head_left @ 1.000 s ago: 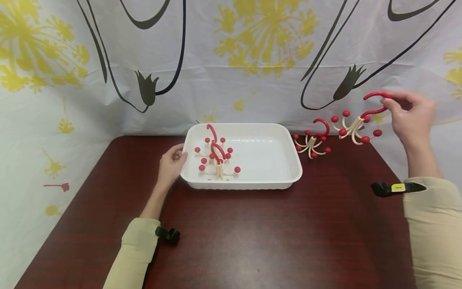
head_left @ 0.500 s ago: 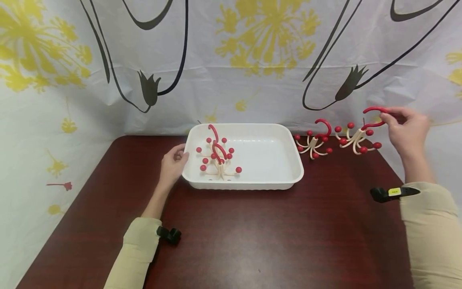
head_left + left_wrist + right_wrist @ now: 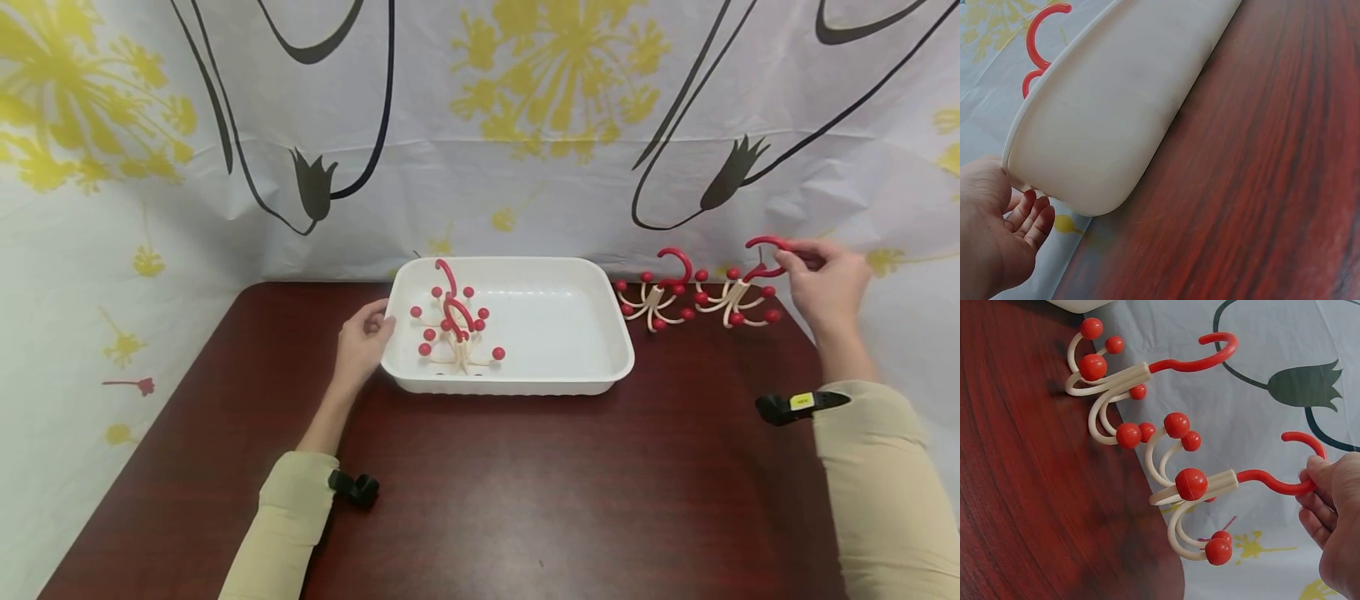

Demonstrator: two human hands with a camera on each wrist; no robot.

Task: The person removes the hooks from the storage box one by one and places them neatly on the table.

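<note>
My right hand [image 3: 831, 279] pinches the red curved stem of a multi-arm hanger hook [image 3: 738, 293], cream with red ball tips, at the table's back right corner. Its balls hang beside those of a second hanger hook [image 3: 654, 297], which stands on the table right of the tray. In the right wrist view, thumb and fingers grip the bend of the red hook [image 3: 1282, 486]. My left hand [image 3: 362, 342] holds the left rim of a white tray [image 3: 510, 386], fingers curled under it in the left wrist view. Two similar hanger hooks [image 3: 461, 354] stand in the tray's left half.
The dark red-brown table [image 3: 510, 500] ends at the back against a white patterned cloth [image 3: 420, 200]. The tray's right wall stands close to the second hanger hook. Black straps [image 3: 801, 406] with small devices circle both sleeves.
My right hand has moved left and down with the hanger hook, bringing it close beside the one on the table. The left hand stays on the tray; the view shifts slightly.
</note>
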